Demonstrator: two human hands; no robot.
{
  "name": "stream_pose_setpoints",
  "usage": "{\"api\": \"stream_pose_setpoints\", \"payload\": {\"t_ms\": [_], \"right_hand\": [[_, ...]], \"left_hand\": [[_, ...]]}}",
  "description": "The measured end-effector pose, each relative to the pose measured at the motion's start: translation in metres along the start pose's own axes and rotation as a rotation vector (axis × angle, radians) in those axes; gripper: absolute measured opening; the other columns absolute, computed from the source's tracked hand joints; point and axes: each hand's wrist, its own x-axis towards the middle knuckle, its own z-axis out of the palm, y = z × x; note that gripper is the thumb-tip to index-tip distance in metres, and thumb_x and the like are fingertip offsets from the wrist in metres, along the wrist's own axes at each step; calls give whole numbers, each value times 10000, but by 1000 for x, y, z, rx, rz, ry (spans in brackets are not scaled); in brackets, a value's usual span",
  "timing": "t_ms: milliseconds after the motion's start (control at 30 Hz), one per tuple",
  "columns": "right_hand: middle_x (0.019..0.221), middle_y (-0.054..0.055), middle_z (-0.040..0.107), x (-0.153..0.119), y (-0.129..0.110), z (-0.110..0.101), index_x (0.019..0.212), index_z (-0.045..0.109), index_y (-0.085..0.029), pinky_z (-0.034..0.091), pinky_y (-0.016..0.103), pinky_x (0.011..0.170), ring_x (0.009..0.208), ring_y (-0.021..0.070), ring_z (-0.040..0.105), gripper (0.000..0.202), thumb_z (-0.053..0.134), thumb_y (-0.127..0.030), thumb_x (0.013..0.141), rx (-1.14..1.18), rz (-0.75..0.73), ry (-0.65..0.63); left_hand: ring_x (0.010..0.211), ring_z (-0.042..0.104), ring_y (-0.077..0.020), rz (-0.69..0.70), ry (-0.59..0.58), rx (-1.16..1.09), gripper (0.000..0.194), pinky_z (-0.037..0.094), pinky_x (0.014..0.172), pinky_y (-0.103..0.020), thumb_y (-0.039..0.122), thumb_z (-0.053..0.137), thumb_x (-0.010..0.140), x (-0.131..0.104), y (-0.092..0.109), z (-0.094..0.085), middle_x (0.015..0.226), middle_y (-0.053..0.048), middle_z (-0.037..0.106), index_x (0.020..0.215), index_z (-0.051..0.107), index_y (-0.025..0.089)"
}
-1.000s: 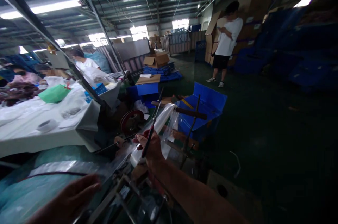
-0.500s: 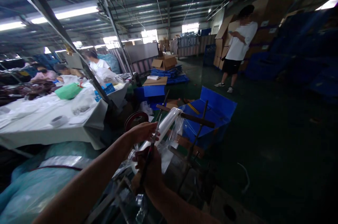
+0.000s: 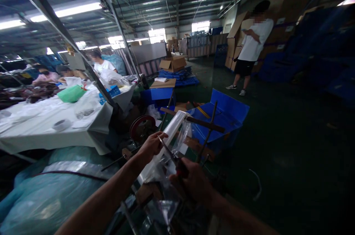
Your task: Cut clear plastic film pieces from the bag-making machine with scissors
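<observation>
A roll of clear plastic film [image 3: 173, 126] is mounted on a dark bar across a metal stand, loose film hanging from its right side. My left hand [image 3: 152, 146] is closed on the film at the roll's left side, its fingers curled and partly blurred. In my right hand [image 3: 191, 177], low and to the right, is a pair of scissors [image 3: 168, 150] with dark red and black handles. Their blades point up and left, the tips close to my left fingertips. Crumpled clear film lies between and below both hands.
An open blue box [image 3: 230, 105] stands behind the stand. To the left are a white-covered table [image 3: 91, 135] and a large plastic-wrapped bundle [image 3: 66, 190]. A red-rimmed wheel [image 3: 141, 128] sits beside the roll. One person [image 3: 253, 43] stands at back right; others sit behind the table.
My right hand has moved right with the scissors, whose blades now slant up-left instead of standing nearly upright. My left hand has curled its fingers and lies slightly lower and left.
</observation>
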Motion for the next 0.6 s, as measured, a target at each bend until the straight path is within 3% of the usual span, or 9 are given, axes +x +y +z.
{"api": "stream_pose_setpoints", "payload": {"t_ms": [133, 233, 300, 433, 533, 600], "right_hand": [[653, -25, 518, -1, 12, -62, 707, 451, -198, 311, 240, 541, 590, 112, 437, 326, 637, -462, 667, -291, 29, -45], [666, -20, 519, -2, 21, -84, 728, 460, -200, 316, 243, 551, 616, 125, 453, 335, 630, -482, 663, -377, 111, -108], [693, -12, 519, 0, 25, -89, 742, 463, -202, 324, 246, 563, 642, 133, 455, 355, 618, -511, 661, -389, 146, -176], [694, -13, 485, 12, 24, -82, 733, 446, -208, 330, 250, 572, 654, 132, 432, 405, 547, -597, 680, -377, 166, -279], [637, -27, 448, 26, 19, -74, 702, 420, -209, 329, 249, 551, 616, 122, 426, 468, 515, -666, 660, -386, 213, -338], [618, -28, 447, 36, 18, -71, 707, 429, -206, 336, 247, 528, 587, 119, 441, 513, 489, -711, 641, -402, 265, -357]], "left_hand": [[327, 231, -15, -16, 7, 63, 345, 93, 353, -169, 467, 593, 689, -18, 8, -16, 437, 83, 403, 852, 553, 165], [331, 267, -6, -6, 21, 132, 352, 122, 348, -176, 464, 607, 677, -31, 19, -33, 547, 45, 528, 842, 583, 155], [325, 271, 2, -4, 37, 162, 386, 130, 341, -183, 502, 583, 685, -37, 25, -43, 633, 26, 575, 839, 602, 149], [313, 325, -19, -41, 55, 155, 410, 159, 334, -190, 520, 574, 677, -36, 23, -52, 595, 28, 561, 821, 613, 138], [458, 516, -79, -69, 59, 37, 308, 333, 413, -189, 378, 671, 597, -27, 9, -53, 619, 15, 577, 778, 599, 140], [487, 514, -72, -60, 85, -68, 258, 363, 454, -186, 283, 684, 552, -20, 1, -51, 596, 25, 561, 741, 579, 142]]}}
